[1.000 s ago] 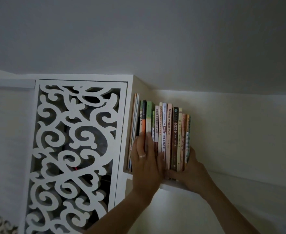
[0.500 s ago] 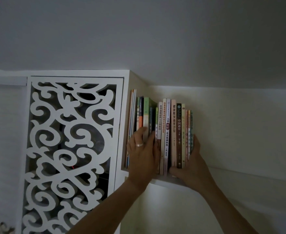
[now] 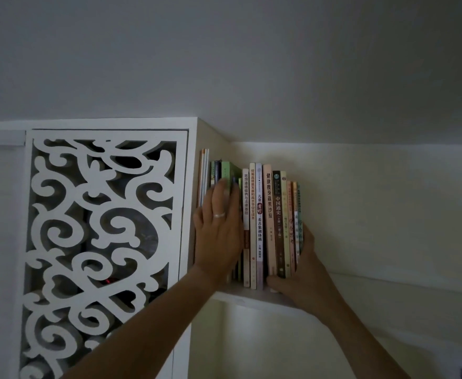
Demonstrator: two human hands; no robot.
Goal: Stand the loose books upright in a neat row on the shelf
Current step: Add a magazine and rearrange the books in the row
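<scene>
1. My left hand (image 3: pixel 218 233) lies flat, fingers together and pointing up, pressed against the spines at the left end of the row of books (image 3: pixel 254 225); it grips nothing, and a ring (image 3: pixel 219 215) sits on one finger.
2. My right hand (image 3: pixel 302 272) cups the other end of the row, the thumb reaching under the bottom edges near the brown book (image 3: pixel 278 225) and the fingers wrapped round behind the last thin spines (I cannot see those fingertips, so I cannot tell how tightly they press).
3. Between my two hands the books stand upright, spines towards me and touching one another.
4. Their lower edges rest on the white shelf (image 3: pixel 240 296), just above my right wrist.
5. Beyond my left hand a few tall thin books (image 3: pixel 204 176) stand against the side of the white cabinet.
6. Further left of that hand is the cabinet's carved scrollwork door (image 3: pixel 101 242).
7. Past my right hand the shelf runs on bare along the pale wall (image 3: pixel 388 209).
</scene>
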